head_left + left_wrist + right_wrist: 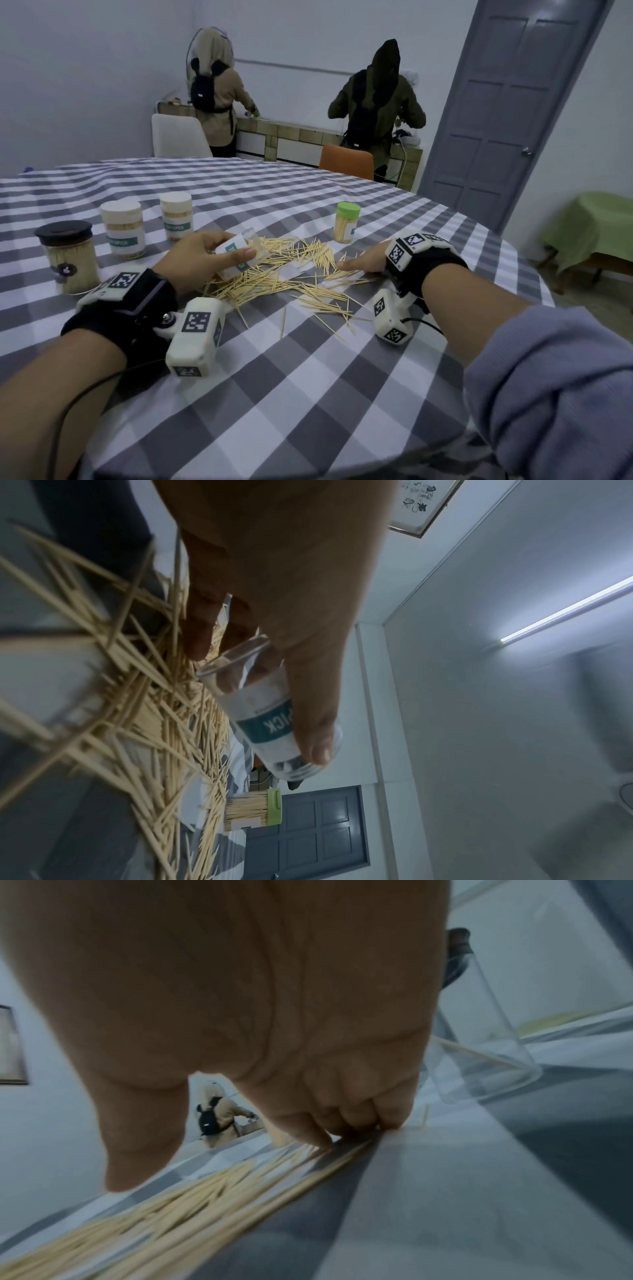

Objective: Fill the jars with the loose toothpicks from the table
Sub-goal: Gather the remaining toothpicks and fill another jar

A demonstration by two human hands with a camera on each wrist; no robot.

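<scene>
Both forearms reach in from the near edge of the round table (308,394), which is covered with a grey-and-white checked cloth; a white tracker block with black square markers hangs under each wrist just above the cloth.

Writing: the clear jar (244,256) in the left hand (198,253) has a white label with a teal band, on which the left wrist view reads "PICK" (274,725), the rest hidden under the thumb. Two white-lidded jars (123,228) (177,216) further left carry similar teal bands, the lettering too small to read surely. A black-lidded jar (68,260) has a dark round badge, illegible. A green-lidded jar (346,222) stands beyond the pile, full.

The left hand wraps fingers and thumb round the clear jar, holding it lidless and tipped on its side, low over the left part of the loose toothpicks (284,274); only a few picks show inside it. The right hand (363,262) is held edge-on at the right rim of the pile, thumb stretched toward the picks, fingers (346,1115) bunched together with their tips down on the cloth against the toothpicks; whether any are pinched I cannot tell.

Toothpicks spread between the two hands and trail toward the near side. Wide bare cloth lies nearer the person and beyond the jars. Two people stand at a counter by the far wall, backs turned, beside a grey door (507,102).
</scene>
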